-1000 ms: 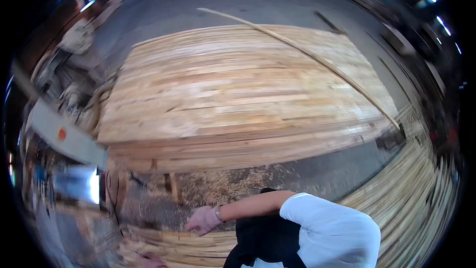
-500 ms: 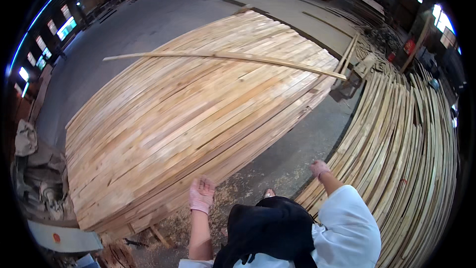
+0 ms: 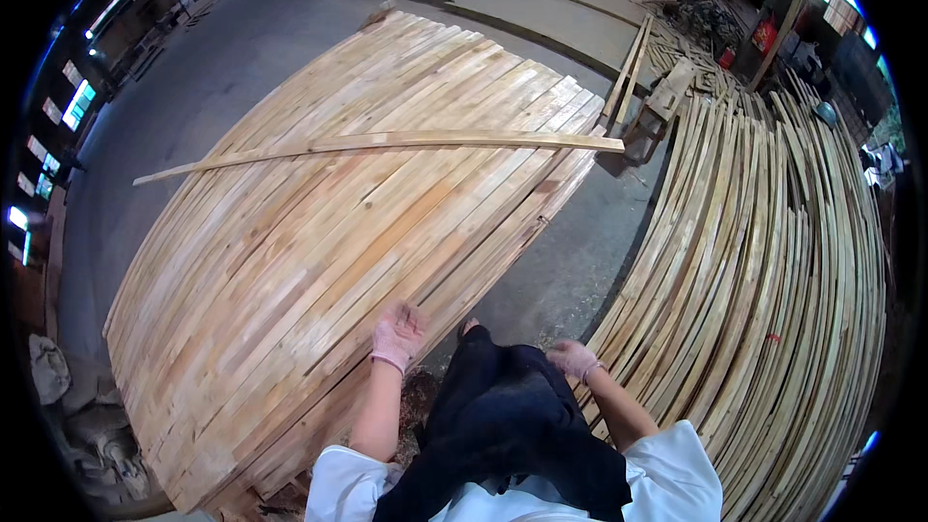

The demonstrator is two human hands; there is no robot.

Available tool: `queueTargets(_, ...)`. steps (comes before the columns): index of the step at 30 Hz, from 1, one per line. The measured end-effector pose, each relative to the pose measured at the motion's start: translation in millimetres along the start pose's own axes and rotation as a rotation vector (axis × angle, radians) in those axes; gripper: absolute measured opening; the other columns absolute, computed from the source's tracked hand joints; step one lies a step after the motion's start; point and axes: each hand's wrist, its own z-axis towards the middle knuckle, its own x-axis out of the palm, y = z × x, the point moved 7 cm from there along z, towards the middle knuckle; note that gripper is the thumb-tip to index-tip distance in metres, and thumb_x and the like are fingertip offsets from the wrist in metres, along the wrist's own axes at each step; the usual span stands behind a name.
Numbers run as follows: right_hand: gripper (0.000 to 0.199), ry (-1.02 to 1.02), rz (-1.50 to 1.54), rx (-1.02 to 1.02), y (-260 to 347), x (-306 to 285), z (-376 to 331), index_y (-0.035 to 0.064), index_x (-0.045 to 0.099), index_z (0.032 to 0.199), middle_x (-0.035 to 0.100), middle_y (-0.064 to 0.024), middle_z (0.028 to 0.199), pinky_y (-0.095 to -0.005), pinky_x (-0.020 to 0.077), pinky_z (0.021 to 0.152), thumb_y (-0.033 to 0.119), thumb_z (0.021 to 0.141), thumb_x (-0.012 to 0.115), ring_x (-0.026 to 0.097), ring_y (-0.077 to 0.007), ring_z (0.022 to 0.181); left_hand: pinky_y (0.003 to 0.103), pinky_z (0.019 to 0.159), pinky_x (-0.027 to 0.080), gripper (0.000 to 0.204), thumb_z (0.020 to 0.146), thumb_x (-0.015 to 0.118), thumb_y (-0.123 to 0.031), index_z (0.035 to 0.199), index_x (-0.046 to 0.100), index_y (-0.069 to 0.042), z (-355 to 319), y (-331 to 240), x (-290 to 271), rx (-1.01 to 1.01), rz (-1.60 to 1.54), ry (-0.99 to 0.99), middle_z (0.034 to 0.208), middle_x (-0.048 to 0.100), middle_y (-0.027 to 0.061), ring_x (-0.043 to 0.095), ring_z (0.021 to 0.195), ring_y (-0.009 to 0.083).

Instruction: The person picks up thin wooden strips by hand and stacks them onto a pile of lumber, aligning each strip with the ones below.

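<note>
Concrete workshop floor [image 3: 570, 271], gloved left hand [image 3: 397, 335] fingers spread over plank stack [image 3: 338, 232], right hand [image 3: 572, 360] fingers unclear

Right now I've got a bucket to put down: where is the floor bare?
Bare concrete floor runs as a strip between the flat plank stack and the curved board pile, and widens beyond the stack at upper left. The upper right, by the wooden stool, is cluttered with loose boards.

Plank stack [image 3: 319, 261] at left, single slat [image 3: 387, 145] lying crosswise on it, second plank pile [image 3: 773, 280] at right — floor strip [image 3: 570, 261] between, sawhorse [image 3: 662, 106] behind.
</note>
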Motion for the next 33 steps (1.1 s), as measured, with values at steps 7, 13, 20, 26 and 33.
queueTargets(7,0.047,-0.307,0.118,-0.292,168.7,-191.8,101.2,0.0092,0.062,0.127,0.067,-0.018,0.121,-0.0359,0.0496,0.096,0.036,0.088,0.063,0.065,-0.029,0.112,0.044,0.071,0.056,0.015,0.092,0.064,-0.023,0.085,0.064,-0.01,79.6,-27.8,132.8,0.038,-0.142,0.057,0.08,0.069,0.0051,0.066,0.073,0.0222)
queueTargets(13,0.063,-0.619,-0.316,-0.181,251.2,-359.4,180.2,0.0095,0.056,0.135,0.059,-0.0171,0.132,-0.0402,0.047,0.101,0.036,0.08,0.073,0.058,-0.0326,0.119,0.04,0.07,0.057,0.013,0.09,0.067,-0.02,0.085,0.063,-0.009,150.4,-48.7,226.4,0.095,-0.206,0.138,0.079,0.067,0.0048,0.066,0.071,0.0213)
queueTargets(20,0.057,-0.613,-1.064,-0.004,244.4,-441.2,267.1,0.0188,0.05,0.132,0.057,-0.0074,0.126,-0.0394,0.0447,0.098,0.013,0.079,0.071,0.054,-0.0245,0.123,0.042,0.065,0.057,0.018,0.096,0.062,-0.026,0.089,0.061,-0.009,192.9,-56.3,275.0,0.121,-0.162,0.029,0.081,0.068,0.007,0.066,0.072,0.0229)
queueTargets(26,0.034,-0.395,-1.233,-0.2,221.6,-463.2,281.2,0.0149,0.059,0.112,0.065,-0.0075,0.108,-0.0384,0.0496,0.089,0.025,0.081,0.07,0.063,-0.0254,0.106,0.044,0.065,0.057,0.025,0.096,0.062,-0.031,0.103,0.057,-0.008,203.4,-55.7,291.7,0.174,-0.114,-0.025,0.102,0.067,0.0112,0.067,0.08,0.0246)
queueTargets(33,0.049,-0.33,-0.927,-0.793,167.2,-416.1,134.4,0.0126,0.059,0.127,0.065,-0.0099,0.072,-0.0432,0.0506,0.052,0.035,0.085,0.071,0.062,-0.0262,0.059,0.046,0.063,0.053,0.046,0.086,0.074,-0.044,0.107,0.051,-0.01,205.4,-68.0,299.9,0.234,-0.132,-0.274,0.09,0.055,0.0071,0.059,0.072,0.0249)
